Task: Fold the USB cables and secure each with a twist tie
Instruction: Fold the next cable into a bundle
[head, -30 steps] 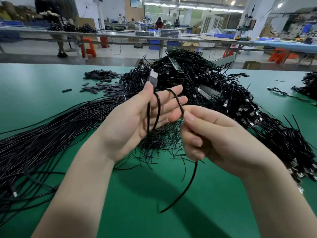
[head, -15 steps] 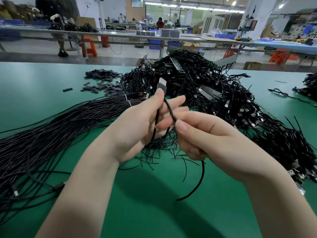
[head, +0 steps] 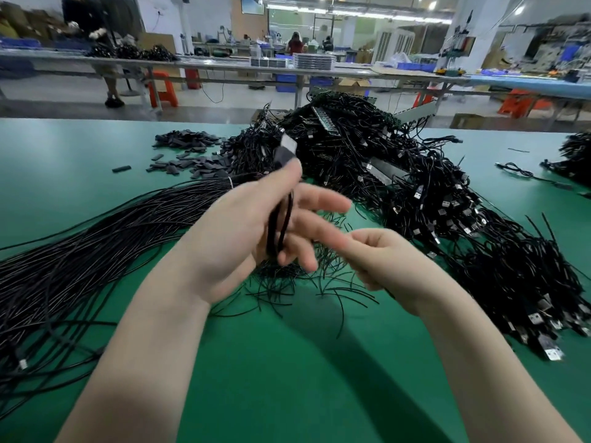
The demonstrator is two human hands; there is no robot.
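Observation:
My left hand [head: 236,231] is raised above the green table [head: 287,378] and grips a folded black USB cable [head: 282,223], thumb pressed over its loops. The cable's plug [head: 287,148] sticks up above the thumb. My right hand [head: 380,260] is just to the right and lower, blurred, with its index finger stretched toward the left hand's fingers and the other fingers curled. Whether it holds any cable is unclear. A heap of thin black twist ties [head: 287,276] lies on the table under both hands.
A long bundle of straight black cables [head: 96,251] fans out to the left. A big tangled pile of cables with USB plugs [head: 431,199] fills the back and right. Small black flat pieces [head: 192,155] lie at the back left. Another cable pile [head: 577,155] sits far right.
My right hand has come off the loop and dropped down to the right. The left hand has tilted, the loops now lie flatter in it, and the hanging tail is gone from view.

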